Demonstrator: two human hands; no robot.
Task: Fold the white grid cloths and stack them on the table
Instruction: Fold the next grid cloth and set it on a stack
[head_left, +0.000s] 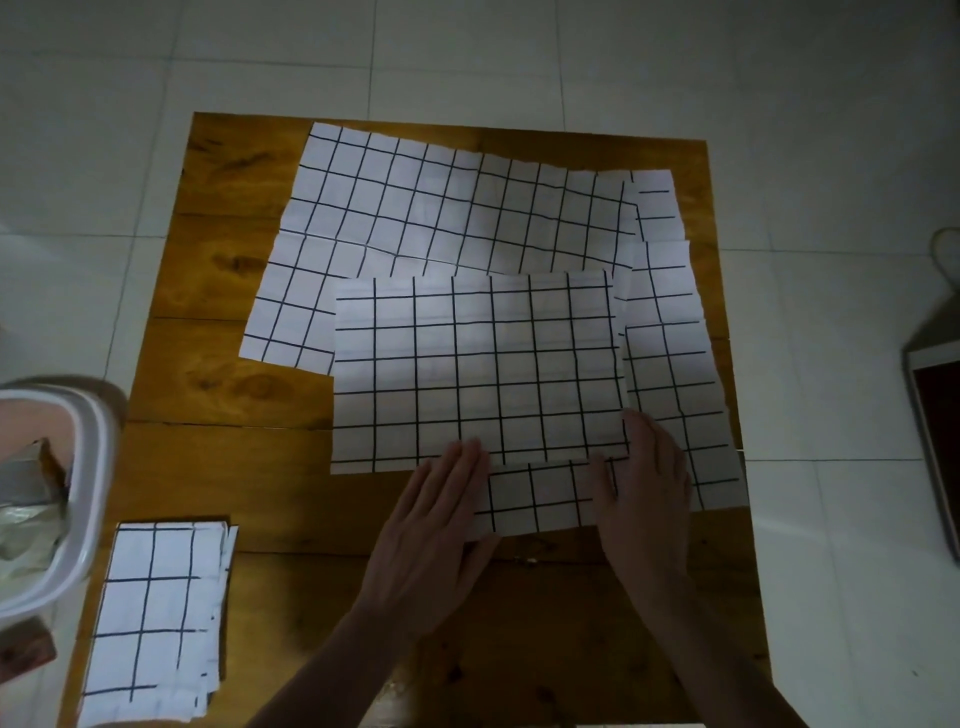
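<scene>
- Left hand (441, 512) lies flat, fingers straight, pressing the folded cloth (478, 369)'s near edge.
- Right hand (647, 483) rests flat on its near right corner.

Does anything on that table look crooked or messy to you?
Mostly the big unfolded cloth at the back: it lies skewed to the table edges, creased, with a wavy far edge. The folded stack at the near left has its layers slightly fanned on the right side. Nothing looks spilled or torn.
</scene>
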